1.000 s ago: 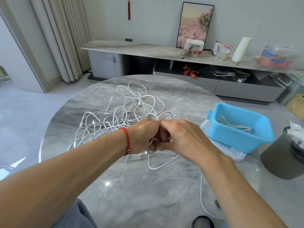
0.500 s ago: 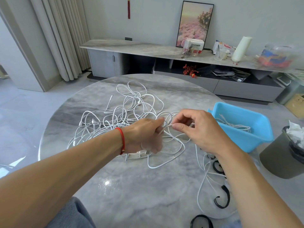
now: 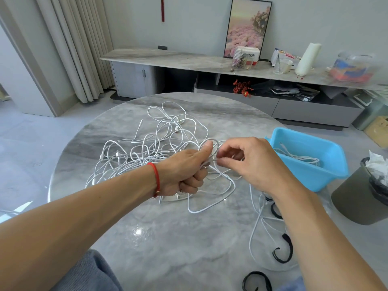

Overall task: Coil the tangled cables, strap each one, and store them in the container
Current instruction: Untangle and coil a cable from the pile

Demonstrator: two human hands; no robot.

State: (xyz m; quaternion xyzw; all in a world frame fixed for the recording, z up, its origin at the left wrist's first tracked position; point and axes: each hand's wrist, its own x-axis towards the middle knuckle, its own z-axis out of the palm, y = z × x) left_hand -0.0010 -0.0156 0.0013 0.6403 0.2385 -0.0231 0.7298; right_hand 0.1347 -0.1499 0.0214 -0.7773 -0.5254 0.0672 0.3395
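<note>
Since a moment ago both hands have lifted slightly; the left hand [image 3: 184, 171] clenches a white cable [image 3: 212, 203] over the marble table [image 3: 168, 238]; the right hand [image 3: 245, 160] seems to pinch it beside the thumb; the tangle [image 3: 151, 143] lies behind; the blue container [image 3: 310, 175] sits right.
</note>
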